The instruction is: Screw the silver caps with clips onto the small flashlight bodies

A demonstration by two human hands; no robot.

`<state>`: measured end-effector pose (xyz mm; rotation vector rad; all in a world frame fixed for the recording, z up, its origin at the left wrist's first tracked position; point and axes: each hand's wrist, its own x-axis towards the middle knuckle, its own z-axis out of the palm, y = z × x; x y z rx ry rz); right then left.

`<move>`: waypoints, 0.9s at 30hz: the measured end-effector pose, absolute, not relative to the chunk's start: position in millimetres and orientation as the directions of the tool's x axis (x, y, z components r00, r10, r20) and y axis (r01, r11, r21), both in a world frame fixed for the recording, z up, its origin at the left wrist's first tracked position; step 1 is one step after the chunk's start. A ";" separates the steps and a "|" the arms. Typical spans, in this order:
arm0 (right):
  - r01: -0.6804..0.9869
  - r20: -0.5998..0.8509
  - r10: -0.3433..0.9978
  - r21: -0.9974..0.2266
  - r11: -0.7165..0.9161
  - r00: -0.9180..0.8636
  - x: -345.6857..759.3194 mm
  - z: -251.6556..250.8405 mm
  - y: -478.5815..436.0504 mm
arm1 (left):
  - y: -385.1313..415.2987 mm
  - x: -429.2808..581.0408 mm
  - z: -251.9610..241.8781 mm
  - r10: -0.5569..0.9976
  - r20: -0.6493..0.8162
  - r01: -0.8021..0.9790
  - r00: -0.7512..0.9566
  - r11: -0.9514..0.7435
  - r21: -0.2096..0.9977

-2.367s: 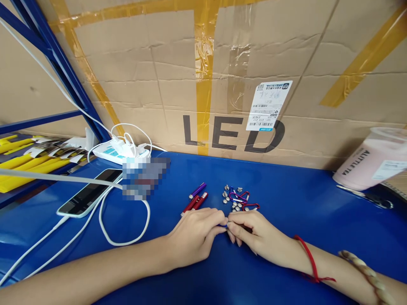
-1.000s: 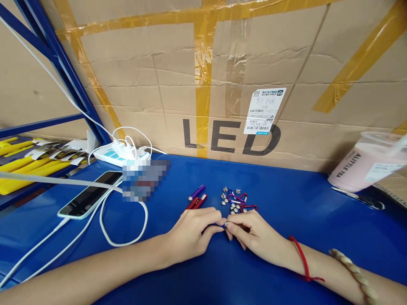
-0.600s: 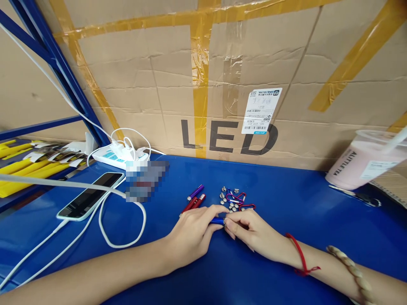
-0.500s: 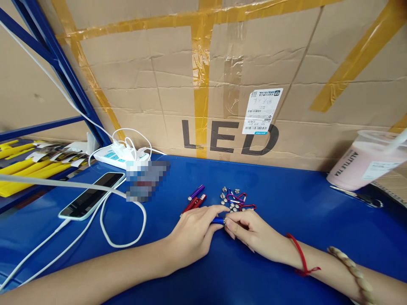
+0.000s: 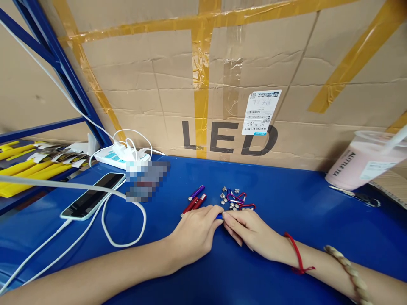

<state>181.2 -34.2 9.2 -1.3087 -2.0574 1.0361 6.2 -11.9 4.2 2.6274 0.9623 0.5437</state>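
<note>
L hand (image 5: pixel 197 227) is closed round blue tube (image 5: pixel 219 216), its exposed end pinched by R hand (image 5: pixel 249 229), above blue table (image 5: pixel 286 197) nr red tubes (image 5: pixel 200 201); prob. light, stiff, slippery; best held mid-barrel.

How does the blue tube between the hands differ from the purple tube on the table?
Colour: the blue tube shows plain blue, while the purple tube has a silvery end.
Pose: the blue tube is held between the left hand and the right hand; the purple tube lies on the table.
Visibility: the hands cover most of the blue tube, so shared shape or size cannot be judged; the purple tube is unobstructed.
</note>
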 end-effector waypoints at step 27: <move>0.561 0.129 0.868 -0.716 0.416 -0.479 186.4 3.5 -36.0 | -11.7 0.2 -0.1 0.567 0.230 0.495 0.791 -0.814 0.303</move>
